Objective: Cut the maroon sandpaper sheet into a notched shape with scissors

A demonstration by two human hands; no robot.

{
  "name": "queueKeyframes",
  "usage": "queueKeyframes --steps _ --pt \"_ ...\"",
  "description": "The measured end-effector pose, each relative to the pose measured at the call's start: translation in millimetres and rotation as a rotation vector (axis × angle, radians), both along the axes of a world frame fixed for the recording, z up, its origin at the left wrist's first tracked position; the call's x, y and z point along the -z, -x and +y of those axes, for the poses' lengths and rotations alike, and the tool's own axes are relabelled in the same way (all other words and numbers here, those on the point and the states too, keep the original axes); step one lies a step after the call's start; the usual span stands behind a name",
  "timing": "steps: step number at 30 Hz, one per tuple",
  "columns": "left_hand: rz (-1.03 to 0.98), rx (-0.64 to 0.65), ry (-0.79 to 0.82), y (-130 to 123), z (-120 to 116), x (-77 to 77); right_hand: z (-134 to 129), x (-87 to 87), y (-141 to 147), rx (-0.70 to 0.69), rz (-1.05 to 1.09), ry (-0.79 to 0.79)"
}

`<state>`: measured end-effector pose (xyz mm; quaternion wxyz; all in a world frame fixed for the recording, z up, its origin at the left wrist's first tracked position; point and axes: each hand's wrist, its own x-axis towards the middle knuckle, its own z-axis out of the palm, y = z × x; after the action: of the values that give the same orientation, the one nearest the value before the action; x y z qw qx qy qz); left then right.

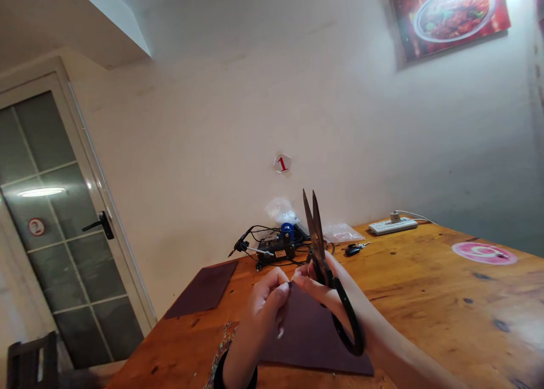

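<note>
My right hand (325,284) has the black-handled scissors (318,247) hooked on it, blades pointing up and slightly apart. The fingertips of that hand meet those of my left hand (270,301) above a dark mat (314,338). Between my left thumb and forefinger is a tiny dark piece (290,284), too small to name. Both hands are pinched closed. A dark band circles my left wrist.
On the wooden table (408,298) behind my hands lie a black device with cables (276,247), plastic bags, keys (356,249) and a white power strip (393,225). A second dark mat (204,290) lies left; thin clippings (223,343) sit beside my left forearm.
</note>
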<state>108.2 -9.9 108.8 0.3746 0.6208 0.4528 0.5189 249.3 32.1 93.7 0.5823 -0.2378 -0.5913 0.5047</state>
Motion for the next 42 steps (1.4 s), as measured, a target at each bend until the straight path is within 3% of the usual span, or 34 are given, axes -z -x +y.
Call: queueKeyframes --steps 5,13,16,20,23,29,42 --pt "0.101 -0.037 -0.037 -2 1 3.2 5 2.3 1 0.006 -0.021 0.001" --pt "0.043 -0.023 -0.072 -9 0 3.4 2 -3.0 -3 -0.022 -0.032 0.072" --pt "-0.066 -0.123 -0.118 -14 -2 2.2 1 -4.1 -11 -0.069 -0.117 0.055" --pt "-0.282 -0.285 -0.138 -16 -4 1.9 3 5.4 -13 -0.255 -0.199 -0.021" --pt "-0.383 -0.347 -0.121 -15 -4 2.7 3 12.6 -7 -0.281 -0.260 -0.057" --pt "-0.355 -0.354 -0.194 -18 -8 -0.8 -7 6.9 -5 -0.267 -0.435 -0.100" --pt "-0.328 -0.397 -0.232 -14 -6 2.1 -3 14.9 -3 -0.296 -0.403 -0.129"
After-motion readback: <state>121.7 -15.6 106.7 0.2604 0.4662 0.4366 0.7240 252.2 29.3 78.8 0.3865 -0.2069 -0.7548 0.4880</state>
